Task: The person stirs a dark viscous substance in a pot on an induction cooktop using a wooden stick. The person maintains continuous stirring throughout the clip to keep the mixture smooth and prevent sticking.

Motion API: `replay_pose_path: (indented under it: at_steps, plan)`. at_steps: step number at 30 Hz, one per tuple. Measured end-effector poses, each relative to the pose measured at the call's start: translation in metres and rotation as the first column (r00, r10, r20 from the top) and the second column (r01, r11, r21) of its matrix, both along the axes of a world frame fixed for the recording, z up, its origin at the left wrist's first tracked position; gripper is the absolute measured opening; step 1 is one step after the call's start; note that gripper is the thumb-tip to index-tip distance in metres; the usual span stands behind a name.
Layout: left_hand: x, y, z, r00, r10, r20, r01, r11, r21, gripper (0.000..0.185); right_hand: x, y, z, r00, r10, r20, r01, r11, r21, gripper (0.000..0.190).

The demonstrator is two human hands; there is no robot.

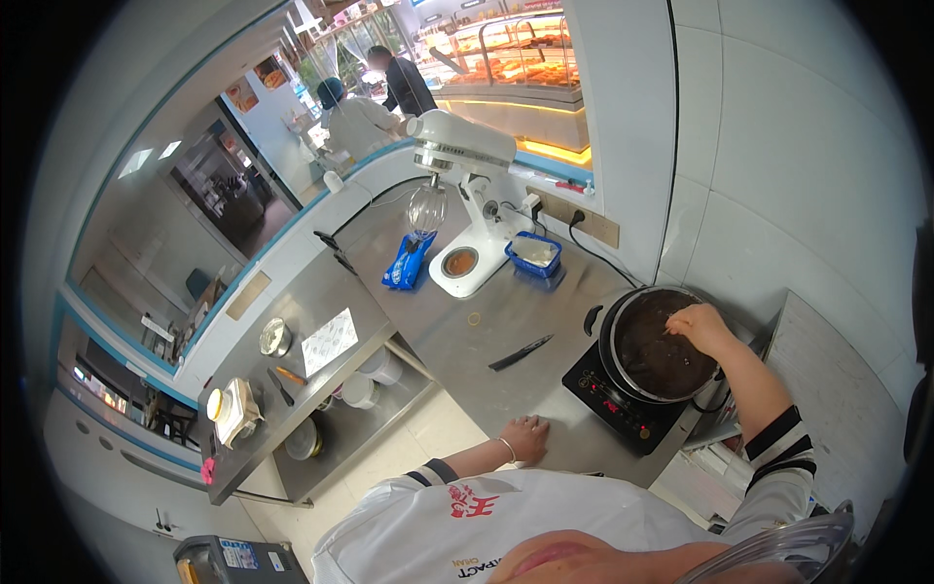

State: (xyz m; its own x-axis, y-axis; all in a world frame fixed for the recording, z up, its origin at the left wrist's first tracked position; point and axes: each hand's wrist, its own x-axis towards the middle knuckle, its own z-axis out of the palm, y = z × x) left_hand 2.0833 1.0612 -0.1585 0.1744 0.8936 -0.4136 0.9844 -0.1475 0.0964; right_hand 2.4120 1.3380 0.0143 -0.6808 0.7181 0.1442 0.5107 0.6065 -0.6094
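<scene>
My right hand (699, 330) is over a metal bowl of dark brown contents (649, 350), its fingers pinched around something small that I cannot make out. Under the bowl is a black pot (609, 358) on a black induction cooker (616, 412) with lit red digits. My left hand (527, 439) rests on the edge of the steel worktop (467, 394), holding nothing visible. A knife with a dark blade (521, 352) and a yellow rubber band (474, 319) lie beyond it.
A white stand mixer (467, 146) with a whisk stands at the back, between a blue packet (408, 261) and a blue tub (533, 254). Wall sockets (584, 217) feed black cables. The left counter holds a metal bowl (275, 338) and knife (281, 387). Two people are behind the glass.
</scene>
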Motion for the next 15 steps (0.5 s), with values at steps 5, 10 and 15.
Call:
replay_pose_path:
  at_steps: [5,10,15]
  plan:
    - [-0.001,0.0,0.004,1.0,-0.012,-0.013,0.012,1.0,-0.024,0.064,-0.009,-0.016,0.007,0.996,0.065,-0.065,-0.088,0.883,-0.461,0.015]
    - [-0.003,0.0,0.001,1.0,0.008,0.018,-0.007,0.999,-0.031,0.063,0.01,-0.001,0.016,0.991,-0.067,0.112,0.098,0.951,-0.293,0.016]
    - [-0.001,0.002,0.002,1.0,0.001,0.029,0.0,0.999,-0.033,0.063,0.015,0.008,0.006,0.965,-0.186,0.184,0.151,0.97,0.191,0.018]
